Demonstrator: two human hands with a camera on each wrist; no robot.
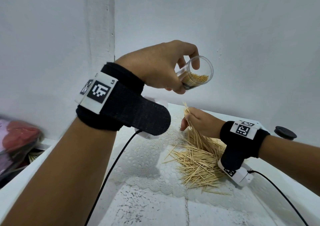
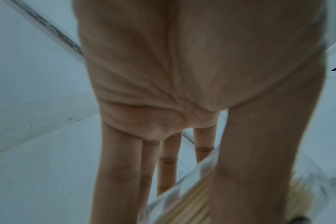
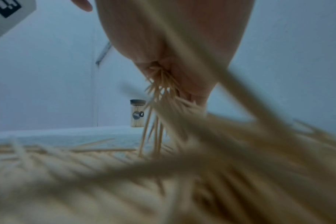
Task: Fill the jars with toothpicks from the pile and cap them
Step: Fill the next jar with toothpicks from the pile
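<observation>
Left hand is gripping the tilted jar, mouth facing right; right hand below is pinching a toothpick bundle pointing up toward it.

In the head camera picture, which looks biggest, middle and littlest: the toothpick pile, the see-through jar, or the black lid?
1. toothpick pile, spread widest over the table.
2. see-through jar, held by the left hand; nearer the camera, so it may look larger.
3. black lid.

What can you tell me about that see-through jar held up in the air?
The jar is a small clear cylinder, plastic or glass by its look, uncapped, with a dark base. It is partly filled with pale toothpicks packed side by side. The left hand grips it around the body, tilted with its open mouth facing right, raised above the table and the right hand.
</observation>
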